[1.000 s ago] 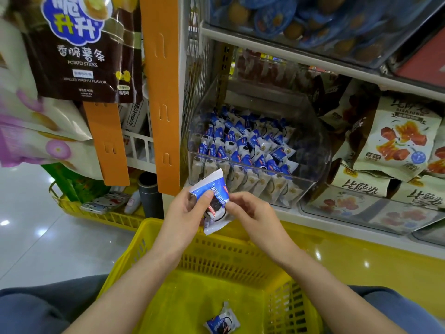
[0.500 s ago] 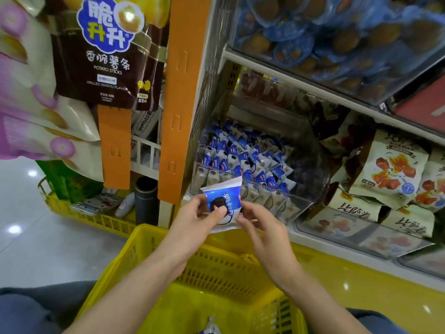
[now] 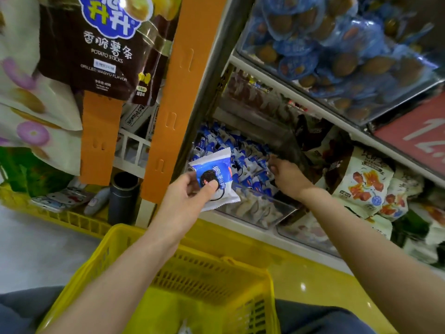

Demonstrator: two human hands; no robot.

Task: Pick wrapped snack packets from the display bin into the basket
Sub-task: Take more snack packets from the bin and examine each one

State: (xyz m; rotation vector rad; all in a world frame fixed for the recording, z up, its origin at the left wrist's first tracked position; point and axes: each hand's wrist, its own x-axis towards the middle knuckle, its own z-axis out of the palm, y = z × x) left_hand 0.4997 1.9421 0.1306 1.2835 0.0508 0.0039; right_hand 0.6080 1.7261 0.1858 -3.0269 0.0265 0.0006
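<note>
My left hand pinches a blue and white snack packet with a dark cookie printed on it, held up in front of the clear display bin. The bin holds several more blue and white packets. My right hand reaches into the bin, fingers down among the packets; whether it grips one is hidden. The yellow basket sits below both arms, with part of a packet showing on its floor at the frame's bottom edge.
An orange shelf upright stands left of the bin. Hanging potato stick bags fill the upper left. White jerky bags lie right of the bin, blue wrapped snacks on the shelf above. Another yellow basket holds a dark flask.
My right hand has let go of the held packet and moved up and right into the bin. My left hand alone keeps the packet. The view has tilted upward.
</note>
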